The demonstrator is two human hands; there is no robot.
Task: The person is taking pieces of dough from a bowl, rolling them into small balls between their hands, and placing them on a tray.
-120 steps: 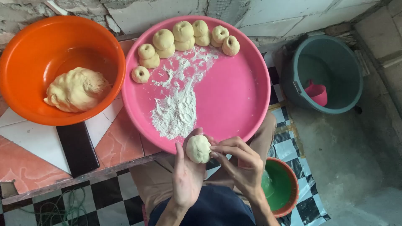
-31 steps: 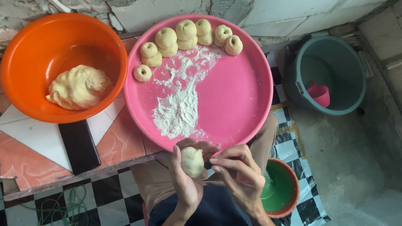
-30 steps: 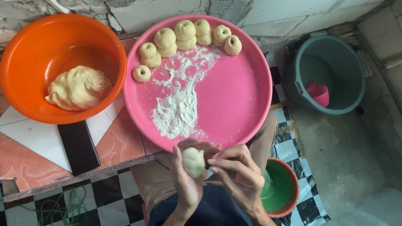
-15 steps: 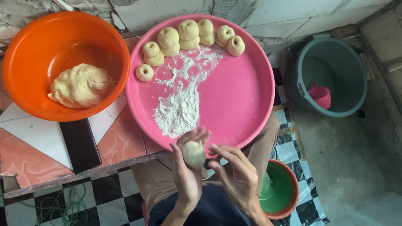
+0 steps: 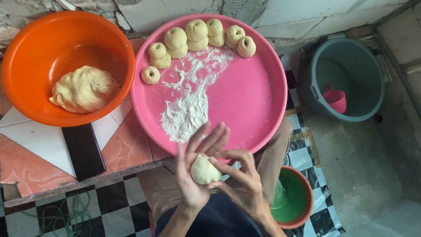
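Head view, the only one supplied. We find the left hand (image 5: 193, 175) held palm up with its fingers (image 5: 210, 139) spread and pointing away from the body, and a small pale dough ball (image 5: 204, 170) resting in the palm. The right hand (image 5: 240, 183) lies against the dough ball from the right; its fingers (image 5: 228, 154) are curled and close together, and the fingertips press on the ball's top and side. Both hands touch the dough; neither fully encloses it.

Just beyond the left fingertips we note the near rim of a round pink tray (image 5: 258, 87), which sits on a tiled counter (image 5: 39, 153) of orange, white and black tiles. The left fingertips overlap that rim in the picture; we cannot tell whether they touch it. Further beyond the fingers a loose heap of flour (image 5: 186, 115) lies on the tray, trailing toward the far edge. At the far edge, well away from the fingers, a row of shaped dough pieces (image 5: 197, 35) stands, several with a dent or hole in the middle.

To the left of the fingers and further off, an orange bowl (image 5: 39, 35) holds a large dough lump (image 5: 83, 89). To the right of the right-hand fingers, on the floor, a grey bucket (image 5: 351, 66) contains a pink scoop (image 5: 335, 99). Near the right wrist, lower down, stands a small bowl (image 5: 291, 199) with a green inside.
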